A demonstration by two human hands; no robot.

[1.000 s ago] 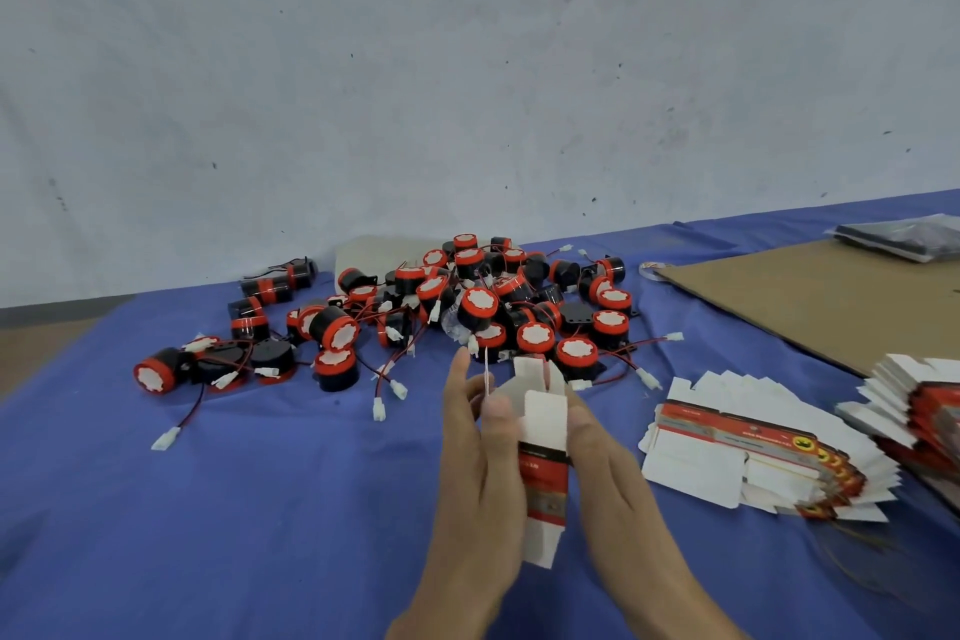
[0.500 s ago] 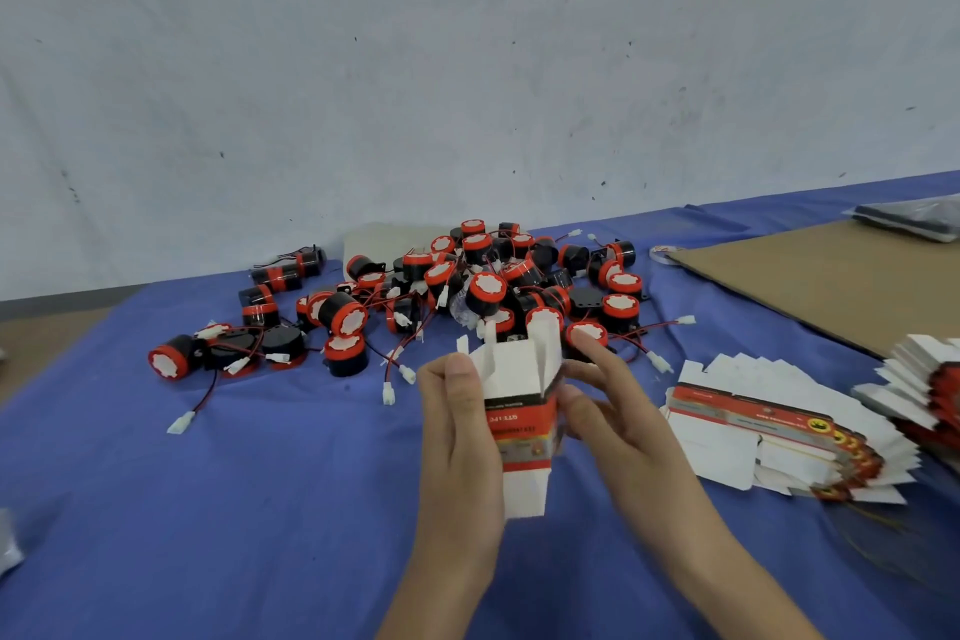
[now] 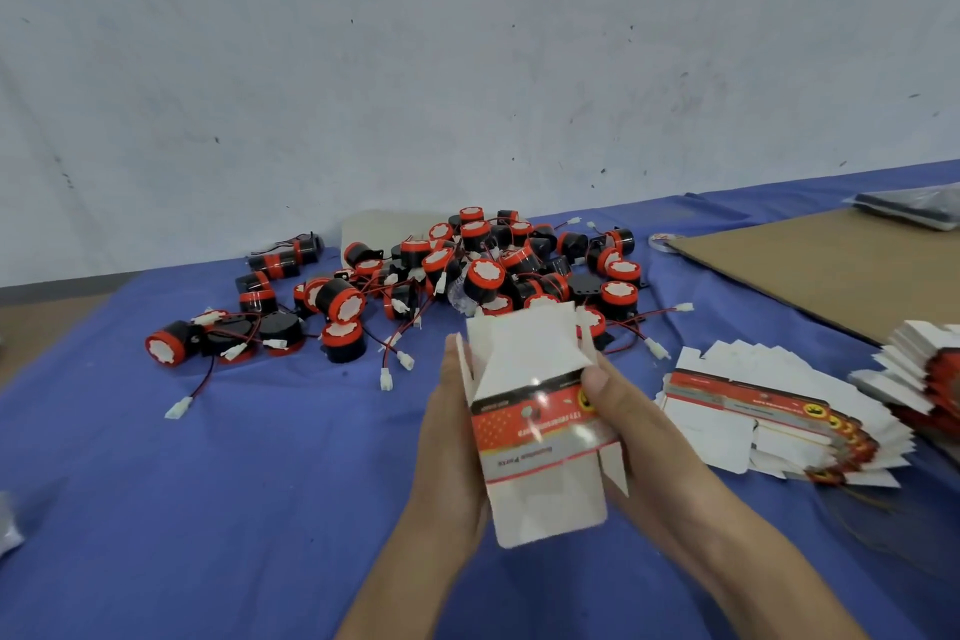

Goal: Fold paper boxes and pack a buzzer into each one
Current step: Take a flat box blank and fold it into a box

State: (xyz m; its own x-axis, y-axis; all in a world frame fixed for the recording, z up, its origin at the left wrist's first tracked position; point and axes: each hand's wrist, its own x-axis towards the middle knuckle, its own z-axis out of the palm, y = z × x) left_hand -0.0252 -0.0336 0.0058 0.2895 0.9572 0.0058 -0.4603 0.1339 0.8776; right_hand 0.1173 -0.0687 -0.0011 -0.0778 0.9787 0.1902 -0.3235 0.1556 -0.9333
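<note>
Head view: the paper box (image 3: 535, 431), flat a second ago, now stands opened above the bench (image 3: 208, 483); left hand (image 3: 452, 442) and right hand (image 3: 639, 437) grip its sides; flaps unfolded; buzzers (image 3: 483, 276) wait beyond.

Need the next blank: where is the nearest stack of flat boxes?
Head view: the flat boxes lie fanned on the blue cloth, just right of the right hand that holds the box, in front of the cardboard sheet.

The red-and-white paper box (image 3: 540, 431) is upright, half opened, flaps loose at both ends. Black-and-red wired buzzers (image 3: 467, 276) lie heaped behind it; flat boxes (image 3: 769, 411) lie fanned to its right.
</note>
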